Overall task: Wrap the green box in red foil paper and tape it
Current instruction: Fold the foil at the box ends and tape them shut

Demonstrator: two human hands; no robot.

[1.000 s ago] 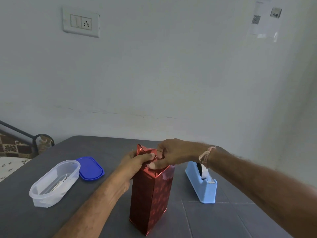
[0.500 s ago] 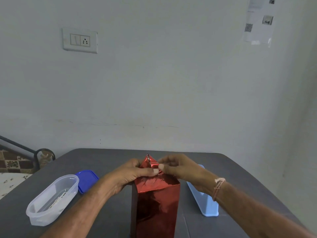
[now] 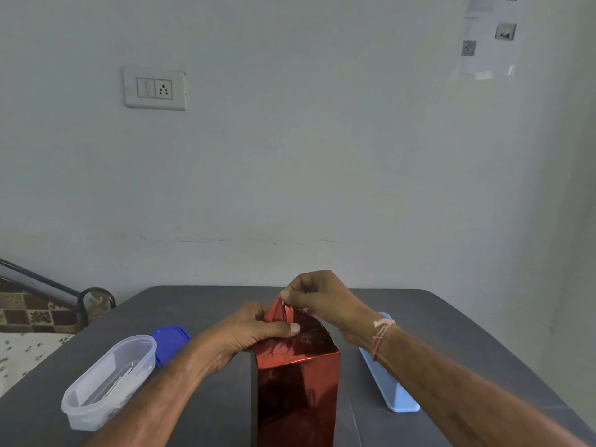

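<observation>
A tall box covered in shiny red foil paper (image 3: pixel 298 391) stands upright on the dark grey table (image 3: pixel 206 304), near its front. No green shows through the foil. At the box's top, the foil rises into a pointed flap (image 3: pixel 280 312). My left hand (image 3: pixel 254 333) grips the top left of the box, its thumb pressing the foil down on the near top edge. My right hand (image 3: pixel 322 301) pinches the flap's tip from above and behind. A light blue tape dispenser (image 3: pixel 392 388) lies to the right of the box, partly hidden by my right forearm.
A clear oval plastic container (image 3: pixel 106 385) with small items inside sits at the left, its blue lid (image 3: pixel 169 341) just behind it. The table's far edge meets a pale wall. A patterned bed with a dark metal rail (image 3: pixel 48 285) is at far left.
The view has tilted up and closer. My right hand lifted from the box top and now pinches the raised foil tip. My left thumb slid across the near top edge.
</observation>
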